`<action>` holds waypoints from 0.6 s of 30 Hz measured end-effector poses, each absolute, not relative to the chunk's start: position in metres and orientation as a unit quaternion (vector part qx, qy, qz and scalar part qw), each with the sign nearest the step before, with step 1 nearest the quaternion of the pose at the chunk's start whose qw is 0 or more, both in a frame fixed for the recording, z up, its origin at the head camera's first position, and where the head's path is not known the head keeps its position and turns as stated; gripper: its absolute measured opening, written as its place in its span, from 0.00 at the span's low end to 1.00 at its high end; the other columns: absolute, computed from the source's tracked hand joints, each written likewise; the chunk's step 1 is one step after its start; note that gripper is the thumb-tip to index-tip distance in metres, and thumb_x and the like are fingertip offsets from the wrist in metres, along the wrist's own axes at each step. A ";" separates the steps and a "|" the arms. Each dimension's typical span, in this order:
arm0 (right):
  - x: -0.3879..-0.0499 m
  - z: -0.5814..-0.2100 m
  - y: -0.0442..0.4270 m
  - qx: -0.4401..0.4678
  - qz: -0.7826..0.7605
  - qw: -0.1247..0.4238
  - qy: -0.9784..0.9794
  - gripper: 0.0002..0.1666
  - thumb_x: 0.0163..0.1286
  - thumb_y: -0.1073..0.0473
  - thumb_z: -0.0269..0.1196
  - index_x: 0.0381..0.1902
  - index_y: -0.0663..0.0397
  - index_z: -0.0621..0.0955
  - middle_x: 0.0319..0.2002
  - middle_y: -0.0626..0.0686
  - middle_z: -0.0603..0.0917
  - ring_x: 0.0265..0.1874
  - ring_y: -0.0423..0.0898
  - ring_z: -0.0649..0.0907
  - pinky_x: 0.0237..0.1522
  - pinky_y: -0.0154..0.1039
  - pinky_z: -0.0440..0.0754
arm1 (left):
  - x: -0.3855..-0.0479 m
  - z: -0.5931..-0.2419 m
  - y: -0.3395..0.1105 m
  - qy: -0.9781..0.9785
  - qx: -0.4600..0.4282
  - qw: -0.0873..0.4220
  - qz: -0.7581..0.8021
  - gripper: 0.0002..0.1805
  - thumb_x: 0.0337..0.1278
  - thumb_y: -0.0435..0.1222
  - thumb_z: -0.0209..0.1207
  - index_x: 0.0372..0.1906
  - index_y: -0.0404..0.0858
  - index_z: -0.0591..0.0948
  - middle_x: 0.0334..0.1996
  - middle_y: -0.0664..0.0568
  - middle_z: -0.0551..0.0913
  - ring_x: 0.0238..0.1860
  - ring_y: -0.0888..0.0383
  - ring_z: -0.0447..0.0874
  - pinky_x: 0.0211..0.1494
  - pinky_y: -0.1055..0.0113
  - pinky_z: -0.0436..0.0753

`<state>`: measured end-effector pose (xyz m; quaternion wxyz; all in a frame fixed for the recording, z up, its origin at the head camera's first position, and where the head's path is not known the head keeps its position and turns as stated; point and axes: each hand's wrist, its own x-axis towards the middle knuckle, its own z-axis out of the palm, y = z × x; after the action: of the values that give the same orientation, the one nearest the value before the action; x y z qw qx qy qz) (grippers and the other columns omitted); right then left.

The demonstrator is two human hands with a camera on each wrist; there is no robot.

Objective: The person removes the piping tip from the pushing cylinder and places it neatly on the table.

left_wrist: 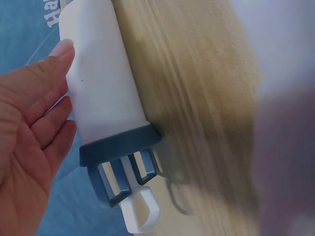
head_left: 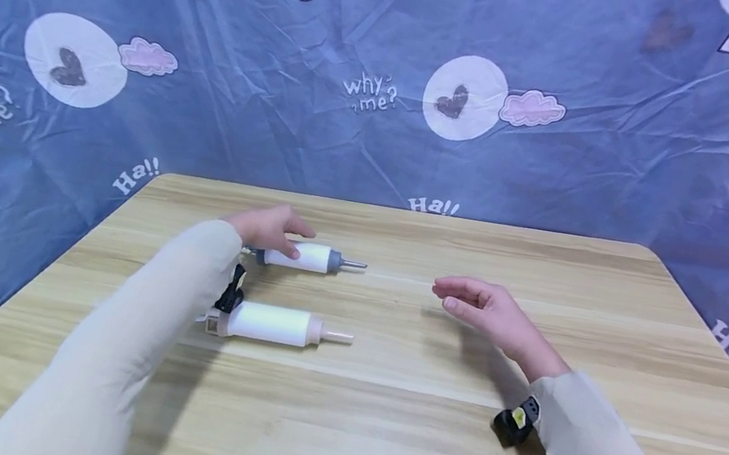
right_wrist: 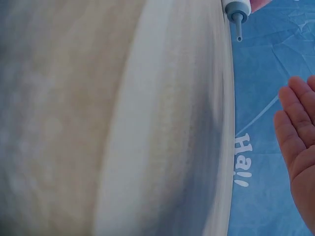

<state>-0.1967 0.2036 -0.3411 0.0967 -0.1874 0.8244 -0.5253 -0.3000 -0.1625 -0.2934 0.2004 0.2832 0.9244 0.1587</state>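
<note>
A white, syringe-like tube (head_left: pixel 311 257) lies sideways on the table, with blue-grey ends, a thin nozzle at right, and finger loops with a white pull ring (left_wrist: pixel 140 209) at its other end. Over it is my left hand (head_left: pixel 270 228); the thumb overlaps the tube's side, and the index finger extends past its far side. Whether the hand touches it I cannot tell. Nearer to me lies a similar tube (head_left: pixel 270 323) with pale beige ends, its rear partly behind the left wrist. My right hand (head_left: pixel 484 306) holds nothing, fingers loosely bent above the table, pointing left.
The wood-grain table (head_left: pixel 374 436) has rounded far corners. Behind it hangs a blue printed cloth (head_left: pixel 347 153), which continues along both sides. A black wrist camera (head_left: pixel 515 421) sits on the right sleeve, another black device (head_left: pixel 230 291) on the left.
</note>
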 end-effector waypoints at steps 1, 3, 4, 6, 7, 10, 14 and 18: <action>-0.196 -0.341 0.203 -0.189 -0.527 0.099 0.823 0.27 0.67 0.54 0.58 0.59 0.64 0.71 0.57 0.62 0.76 0.57 0.58 0.74 0.52 0.30 0.75 | -0.300 -0.295 -0.164 0.922 0.289 0.200 0.159 0.29 0.53 0.32 0.62 0.61 0.29 0.70 0.60 0.39 0.72 0.64 0.43 0.65 0.67 0.52 0.62; -0.196 -0.341 0.203 -0.192 -0.529 0.099 0.820 0.27 0.68 0.55 0.57 0.59 0.66 0.71 0.57 0.63 0.76 0.57 0.58 0.75 0.52 0.29 0.75 | -0.300 -0.298 -0.165 0.920 0.294 0.202 0.160 0.28 0.53 0.32 0.62 0.61 0.30 0.71 0.59 0.38 0.73 0.62 0.43 0.67 0.66 0.52 0.64; -0.196 -0.341 0.203 -0.193 -0.531 0.098 0.819 0.26 0.68 0.56 0.57 0.59 0.66 0.71 0.57 0.63 0.76 0.57 0.57 0.75 0.52 0.29 0.75 | -0.299 -0.300 -0.165 0.920 0.295 0.202 0.159 0.28 0.53 0.32 0.62 0.61 0.30 0.71 0.59 0.38 0.73 0.62 0.43 0.68 0.66 0.52 0.65; -0.195 -0.341 0.203 -0.193 -0.531 0.097 0.819 0.26 0.68 0.56 0.57 0.59 0.66 0.71 0.57 0.63 0.76 0.56 0.54 0.76 0.51 0.28 0.75 | -0.299 -0.302 -0.165 0.920 0.294 0.205 0.160 0.29 0.52 0.32 0.62 0.61 0.31 0.71 0.59 0.38 0.74 0.60 0.44 0.70 0.65 0.53 0.66; -0.195 -0.341 0.203 -0.193 -0.532 0.098 0.818 0.26 0.68 0.56 0.57 0.59 0.67 0.71 0.56 0.63 0.76 0.56 0.53 0.76 0.51 0.27 0.75 | -0.298 -0.302 -0.165 0.921 0.290 0.206 0.159 0.29 0.52 0.32 0.62 0.61 0.31 0.70 0.59 0.38 0.73 0.60 0.44 0.71 0.65 0.53 0.66; -0.196 -0.341 0.204 -0.191 -0.531 0.100 0.820 0.26 0.68 0.56 0.57 0.58 0.66 0.72 0.56 0.62 0.77 0.55 0.49 0.77 0.50 0.27 0.74 | -0.296 -0.302 -0.163 0.926 0.287 0.200 0.144 0.30 0.51 0.31 0.62 0.62 0.32 0.70 0.59 0.39 0.73 0.59 0.44 0.71 0.65 0.53 0.67; -0.197 -0.343 0.207 -0.189 -0.530 0.101 0.821 0.26 0.68 0.55 0.57 0.59 0.66 0.72 0.56 0.62 0.77 0.52 0.38 0.78 0.50 0.26 0.74 | -0.295 -0.305 -0.159 0.932 0.276 0.197 0.125 0.32 0.51 0.32 0.63 0.64 0.36 0.69 0.60 0.40 0.73 0.59 0.46 0.71 0.64 0.54 0.67; -0.198 -0.344 0.209 -0.188 -0.536 0.102 0.817 0.27 0.68 0.55 0.57 0.58 0.68 0.72 0.55 0.62 0.77 0.48 0.30 0.78 0.50 0.26 0.74 | -0.296 -0.307 -0.157 0.936 0.264 0.198 0.118 0.33 0.50 0.33 0.64 0.64 0.37 0.69 0.60 0.41 0.73 0.58 0.47 0.72 0.62 0.55 0.69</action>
<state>-0.1979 0.2093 -0.3442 0.1017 -0.1884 0.8166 -0.5361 -0.2955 -0.1574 -0.3067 0.1982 0.2642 0.9365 0.1180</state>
